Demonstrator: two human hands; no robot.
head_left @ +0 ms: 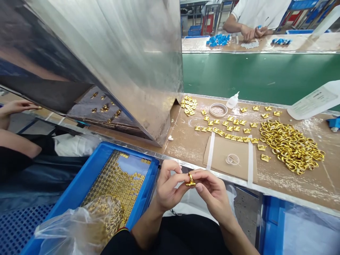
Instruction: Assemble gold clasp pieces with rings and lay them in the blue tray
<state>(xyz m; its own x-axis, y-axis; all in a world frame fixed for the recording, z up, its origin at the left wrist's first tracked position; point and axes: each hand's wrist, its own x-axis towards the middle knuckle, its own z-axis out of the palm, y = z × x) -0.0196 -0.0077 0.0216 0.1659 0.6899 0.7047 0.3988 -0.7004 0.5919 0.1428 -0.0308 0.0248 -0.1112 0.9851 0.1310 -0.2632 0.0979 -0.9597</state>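
Between my two hands, just short of the workbench edge, is a gold ring (190,180) with a flat piece at its lower side. My left hand (170,186) pinches it from the left with thumb and fingers. From the other side my right hand (211,191) also grips it between thumb and index finger. Beyond them lies a cardboard pad (223,152) with white tape strips and a small clear round dish (232,159) on it. Rows of gold pieces (233,137) stand behind the pad, and a heap of gold rings (292,145) lies to the right.
At left stand a metal hood (148,71) and a blue tray (152,170) with gold pieces and a plastic bag (77,226). A small white bottle (233,101), a tape roll (218,110) and a large bottle (316,101) sit near the green belt (252,72). Co-workers' hands (251,32) show.
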